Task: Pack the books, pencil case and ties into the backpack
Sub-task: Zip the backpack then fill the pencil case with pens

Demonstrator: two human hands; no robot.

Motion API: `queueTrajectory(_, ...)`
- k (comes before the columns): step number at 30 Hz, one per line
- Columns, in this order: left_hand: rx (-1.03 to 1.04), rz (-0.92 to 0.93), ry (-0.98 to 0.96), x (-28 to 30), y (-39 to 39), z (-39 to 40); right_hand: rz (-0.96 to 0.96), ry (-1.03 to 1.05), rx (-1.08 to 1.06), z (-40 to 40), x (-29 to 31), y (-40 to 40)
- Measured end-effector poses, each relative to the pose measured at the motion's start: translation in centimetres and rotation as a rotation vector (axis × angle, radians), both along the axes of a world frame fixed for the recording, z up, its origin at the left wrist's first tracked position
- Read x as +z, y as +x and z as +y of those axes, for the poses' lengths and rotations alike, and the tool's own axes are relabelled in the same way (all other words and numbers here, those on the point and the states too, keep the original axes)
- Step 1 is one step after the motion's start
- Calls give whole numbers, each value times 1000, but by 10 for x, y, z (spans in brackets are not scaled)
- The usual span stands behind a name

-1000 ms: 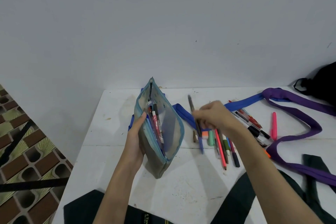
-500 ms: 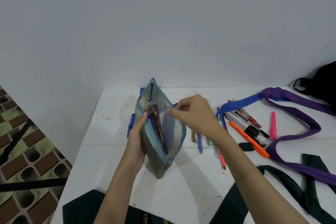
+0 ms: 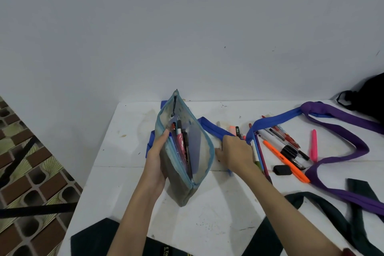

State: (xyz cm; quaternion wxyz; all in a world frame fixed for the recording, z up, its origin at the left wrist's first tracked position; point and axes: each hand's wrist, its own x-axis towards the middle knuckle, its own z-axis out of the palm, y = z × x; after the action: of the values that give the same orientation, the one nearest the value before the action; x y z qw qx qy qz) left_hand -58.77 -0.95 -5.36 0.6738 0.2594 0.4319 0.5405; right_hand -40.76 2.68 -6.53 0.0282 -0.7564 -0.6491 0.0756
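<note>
The left hand (image 3: pixel 159 156) grips the open pencil case (image 3: pixel 185 151) upright on the white table (image 3: pixel 218 214) — pens inside. The right hand (image 3: pixel 236 151) lies knuckles-up over loose pens (image 3: pixel 258 151); its fingers seem curled — grasp unclear.

Home: white table (image 3: pixel 128 172), patterned floor tiles (image 3: pixel 31 172)

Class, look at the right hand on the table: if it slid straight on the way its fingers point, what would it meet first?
The right hand points left, toward the pencil case that the left hand holds open. It would probably meet the case's near side first; depth is unclear.
</note>
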Motion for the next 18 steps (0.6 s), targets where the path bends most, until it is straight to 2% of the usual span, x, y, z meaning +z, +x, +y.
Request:
queueTrajectory(2,0,-1,2,0,1,0,54,-63,-24,5,2,0)
queueTrajectory(4,-5,0,7,1,1,0,208,-139,-51,8,11,1)
queueTrajectory(6,-7,0,10,1,0,0,498,-173,-79,5,33,5)
queueTrajectory(9,-8,0,4,1,0,0,995,-80,-167,-8,77,13)
queueTrajectory(12,-8,6,-4,2,2,-1,1296,57,-130,-23,110,11)
queueTrajectory(14,-14,6,3,2,3,-1,1301,46,-11,-32,120,-2)
queueTrajectory(15,-18,5,11,1,3,-1,1239,9,59,-35,122,-10)
queueTrajectory(18,-21,10,29,0,4,-2,819,-95,181,-41,114,-32)
